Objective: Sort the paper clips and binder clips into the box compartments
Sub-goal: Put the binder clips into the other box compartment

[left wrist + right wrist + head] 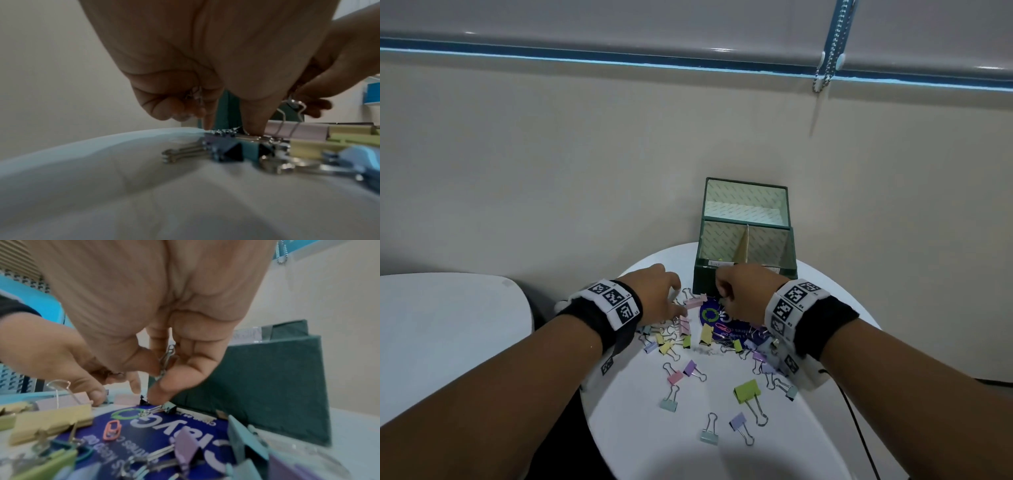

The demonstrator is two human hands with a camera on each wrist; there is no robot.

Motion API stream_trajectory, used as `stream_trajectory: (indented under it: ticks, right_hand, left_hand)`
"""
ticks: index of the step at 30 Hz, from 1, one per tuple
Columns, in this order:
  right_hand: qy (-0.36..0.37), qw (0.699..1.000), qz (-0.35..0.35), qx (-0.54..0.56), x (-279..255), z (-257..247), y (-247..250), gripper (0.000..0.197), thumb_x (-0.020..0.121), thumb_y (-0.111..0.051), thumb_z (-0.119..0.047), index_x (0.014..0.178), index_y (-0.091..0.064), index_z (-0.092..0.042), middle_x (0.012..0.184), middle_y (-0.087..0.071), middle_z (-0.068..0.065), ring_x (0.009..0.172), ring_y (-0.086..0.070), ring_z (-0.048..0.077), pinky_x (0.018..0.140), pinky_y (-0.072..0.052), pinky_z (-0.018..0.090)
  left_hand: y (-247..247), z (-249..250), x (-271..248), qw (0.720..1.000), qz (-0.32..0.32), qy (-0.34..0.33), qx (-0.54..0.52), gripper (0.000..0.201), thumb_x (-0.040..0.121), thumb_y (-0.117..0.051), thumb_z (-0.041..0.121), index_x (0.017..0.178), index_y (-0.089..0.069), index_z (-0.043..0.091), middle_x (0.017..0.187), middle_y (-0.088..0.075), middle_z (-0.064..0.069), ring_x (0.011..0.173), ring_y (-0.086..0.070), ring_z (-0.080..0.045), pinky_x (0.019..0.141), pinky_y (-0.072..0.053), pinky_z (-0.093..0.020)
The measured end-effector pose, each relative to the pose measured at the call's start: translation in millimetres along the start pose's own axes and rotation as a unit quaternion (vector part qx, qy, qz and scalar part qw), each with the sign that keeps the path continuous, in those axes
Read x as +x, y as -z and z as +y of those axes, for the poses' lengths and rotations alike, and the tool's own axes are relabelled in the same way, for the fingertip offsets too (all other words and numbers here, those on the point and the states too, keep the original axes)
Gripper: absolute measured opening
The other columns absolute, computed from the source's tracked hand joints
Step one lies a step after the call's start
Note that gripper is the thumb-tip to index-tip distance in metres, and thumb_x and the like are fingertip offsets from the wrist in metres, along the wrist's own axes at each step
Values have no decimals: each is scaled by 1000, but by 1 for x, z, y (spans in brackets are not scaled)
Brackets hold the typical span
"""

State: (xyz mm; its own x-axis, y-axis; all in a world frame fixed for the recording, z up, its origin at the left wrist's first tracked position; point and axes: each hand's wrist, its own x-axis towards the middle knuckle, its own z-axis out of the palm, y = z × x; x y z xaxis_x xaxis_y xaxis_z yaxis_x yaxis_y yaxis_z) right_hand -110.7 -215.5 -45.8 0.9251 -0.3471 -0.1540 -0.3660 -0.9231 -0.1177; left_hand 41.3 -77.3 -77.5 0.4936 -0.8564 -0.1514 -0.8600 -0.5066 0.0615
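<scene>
Pastel binder clips lie scattered over the round white table (640, 428), among them a pink one (695, 303) and a large green one (747, 390). The green box (703, 279) stands open at the back, its compartments split by a divider. My left hand (667, 298) reaches down into the pile left of the box. Its curled fingers (164, 107) hold a small metal clip (195, 95). My right hand (156, 386) hovers at the box's front wall (267, 378), gripping a silver clip (166, 360), with a fingertip on a small black clip (144, 400).
A round blue printed label (710, 313) lies flat under the clips in front of the box. An orange paper clip (112, 430) rests on it. A second white table (448, 325) stands at the left. A black cable (856, 421) runs off the right edge.
</scene>
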Motion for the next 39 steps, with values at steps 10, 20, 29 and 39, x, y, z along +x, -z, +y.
stream_trajectory:
  ticks: [10,20,29,39]
  right_hand:
    - [14,993,-48,-109,5,-7,-13,25,94,-57,-12,119,-63,-10,113,-63,10,103,-63,29,82,-53,34]
    - [17,998,-53,1,2,1,-20,35,85,-59,3,107,-61,-25,97,-62,-3,86,-60,22,66,-48,26]
    - [16,982,36,184,-15,13,30,12,94,-66,-20,98,-75,-27,88,-67,-19,80,-61,-2,73,-47,16]
    - [-35,980,148,127,-2,28,55,26,96,-61,-13,116,-68,-28,121,-64,-8,106,-62,14,95,-50,29]
  left_hand:
    - [2,1,-1,999,21,-28,-16,21,87,-63,52,94,-64,32,101,-49,7,90,-57,-15,78,-48,-30]
    - [8,-1,-4,986,126,-52,-93,15,96,-48,36,98,-62,29,97,-47,8,84,-55,-14,77,-47,-30]
    - [7,-3,0,982,145,-57,-109,15,102,-42,36,101,-56,31,98,-46,8,84,-53,-14,80,-46,-33]
    - [10,-2,-2,975,165,-80,-128,20,104,-42,30,108,-59,23,97,-48,6,81,-53,-13,79,-46,-31]
